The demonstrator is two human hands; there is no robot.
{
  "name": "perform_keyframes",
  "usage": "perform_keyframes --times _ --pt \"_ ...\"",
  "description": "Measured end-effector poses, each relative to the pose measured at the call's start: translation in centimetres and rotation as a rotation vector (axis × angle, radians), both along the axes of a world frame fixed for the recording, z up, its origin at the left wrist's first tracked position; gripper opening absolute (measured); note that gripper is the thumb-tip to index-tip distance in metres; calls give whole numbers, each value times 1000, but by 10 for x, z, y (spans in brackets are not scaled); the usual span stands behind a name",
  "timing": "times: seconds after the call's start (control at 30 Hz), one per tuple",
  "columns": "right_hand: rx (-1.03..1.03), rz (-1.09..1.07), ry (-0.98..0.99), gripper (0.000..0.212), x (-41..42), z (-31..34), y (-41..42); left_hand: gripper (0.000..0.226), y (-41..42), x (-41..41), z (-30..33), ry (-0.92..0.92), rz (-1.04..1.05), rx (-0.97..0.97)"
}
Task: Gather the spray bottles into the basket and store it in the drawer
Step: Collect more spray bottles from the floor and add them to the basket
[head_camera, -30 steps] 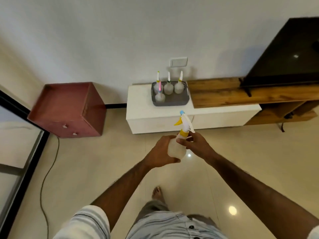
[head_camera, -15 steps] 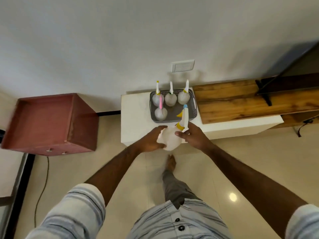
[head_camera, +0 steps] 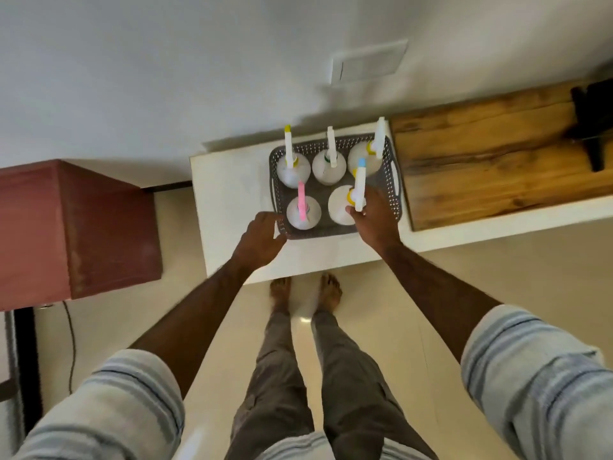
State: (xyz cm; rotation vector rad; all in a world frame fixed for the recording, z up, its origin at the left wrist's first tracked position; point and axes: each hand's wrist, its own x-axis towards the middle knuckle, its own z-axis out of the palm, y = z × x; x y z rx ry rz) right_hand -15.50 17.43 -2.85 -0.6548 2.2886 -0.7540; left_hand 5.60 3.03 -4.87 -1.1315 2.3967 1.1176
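A grey perforated basket (head_camera: 388,190) sat on a white cabinet top. Five white spray bottles stood upright inside: three along the back, a pink-nozzled bottle (head_camera: 302,212) front left, and a blue-tipped, yellow-collared bottle (head_camera: 341,204) front right.

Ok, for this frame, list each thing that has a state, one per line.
Grey perforated plastic basket: on the white cabinet, holding five bottles.
Blue-nozzled white spray bottle: upright in basket, right hand on it.
Pink-nozzled white spray bottle: upright in basket.
Three rear white spray bottles: upright in basket.
Left hand: open, at the basket's near-left corner.
Right hand: gripping the bottle.
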Motion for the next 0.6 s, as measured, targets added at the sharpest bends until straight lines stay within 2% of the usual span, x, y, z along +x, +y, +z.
perform_keyframes --times 0.17,0.33,0.47,0.6 --pt "60 8 5 35 1 -54 -13 63 -23 -14 -53 -44 -47 25" --pt "106 -6 -23 37 6 -75 -16 70 -24 -14 -73 -92 -113 82" --pt "135 36 -46 46 5 -73 -19 66 -26 -11 -66 -97 -156 59" --pt "197 35 -80 65 7 -38 -11 61 -26 -13 -27 -58 -194 -61"
